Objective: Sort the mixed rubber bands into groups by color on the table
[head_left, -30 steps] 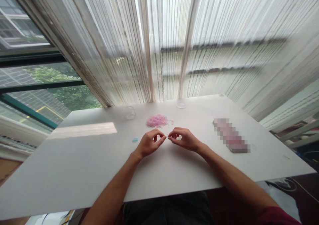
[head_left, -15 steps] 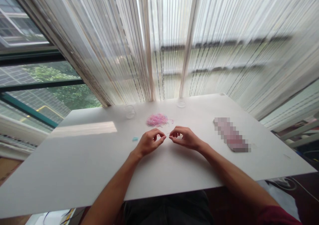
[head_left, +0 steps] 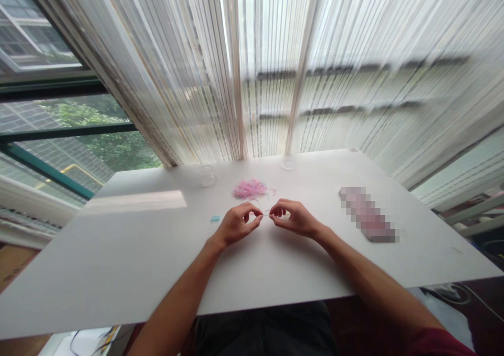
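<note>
My left hand (head_left: 240, 222) and my right hand (head_left: 295, 218) face each other over the middle of the white table (head_left: 129, 272), thumb and forefinger pinched on both. Between the fingertips runs a thin, pale strip (head_left: 266, 215), its ends hidden in the two pinches; the strip is too small to make out well. Just beyond the hands lies a loose heap of pink and pale paper-like shreds (head_left: 250, 189). To the left of my left hand is a small turquoise piece (head_left: 214, 219), lying flat.
A clear round container (head_left: 208, 176) stands near the back edge, with a clear round lid (head_left: 287, 165) to its right. On the right lies a long pinkish object (head_left: 366, 214), blurred by pixels. String curtains (head_left: 268, 93) hang directly behind the table.
The thin strip now shows spanning the gap between both pinches, where a gap showed before. The hands have barely moved; the view has shifted slightly.
</note>
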Demonstrator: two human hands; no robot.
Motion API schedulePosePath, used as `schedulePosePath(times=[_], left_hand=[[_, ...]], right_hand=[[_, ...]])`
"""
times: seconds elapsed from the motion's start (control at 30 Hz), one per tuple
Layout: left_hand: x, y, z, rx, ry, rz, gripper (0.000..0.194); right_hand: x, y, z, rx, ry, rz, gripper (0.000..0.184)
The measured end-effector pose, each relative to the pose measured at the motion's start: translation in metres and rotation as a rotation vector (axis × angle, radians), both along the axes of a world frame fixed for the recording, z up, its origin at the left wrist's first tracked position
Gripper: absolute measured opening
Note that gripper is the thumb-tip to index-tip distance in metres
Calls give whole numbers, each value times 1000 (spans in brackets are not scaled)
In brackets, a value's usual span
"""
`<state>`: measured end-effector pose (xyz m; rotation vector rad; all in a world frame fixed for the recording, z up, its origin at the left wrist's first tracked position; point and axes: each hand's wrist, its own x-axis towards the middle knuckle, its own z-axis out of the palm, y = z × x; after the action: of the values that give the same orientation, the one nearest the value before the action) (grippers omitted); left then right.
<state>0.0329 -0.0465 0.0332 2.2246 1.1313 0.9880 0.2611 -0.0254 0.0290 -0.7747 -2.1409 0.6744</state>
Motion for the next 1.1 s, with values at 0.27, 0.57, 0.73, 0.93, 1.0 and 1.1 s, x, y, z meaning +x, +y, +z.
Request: schedulePosePath(times=[0.27,0.57,0.73,0.93,1.0,1.1], left_hand=[[2,-1,-1,5,8,-12,14],[0,0,-3,9,30,-25,12],[1,-1,-1,20,39,-14,14],[1,-1,0,39,56,4,13],[1,-1,-1,45,60,4,14],[1,-1,-1,42,67,6,17]], right_hand=[[-1,0,-1,0,3,14,4],[-1,-1,0,1,8,20,4],[-1,-1,1,5,7,9,4],[-1,-2,3,-1,14,1,2],[-1,-2,2,2,8,-1,2],[-1,-1,2,4,3,2,2]])
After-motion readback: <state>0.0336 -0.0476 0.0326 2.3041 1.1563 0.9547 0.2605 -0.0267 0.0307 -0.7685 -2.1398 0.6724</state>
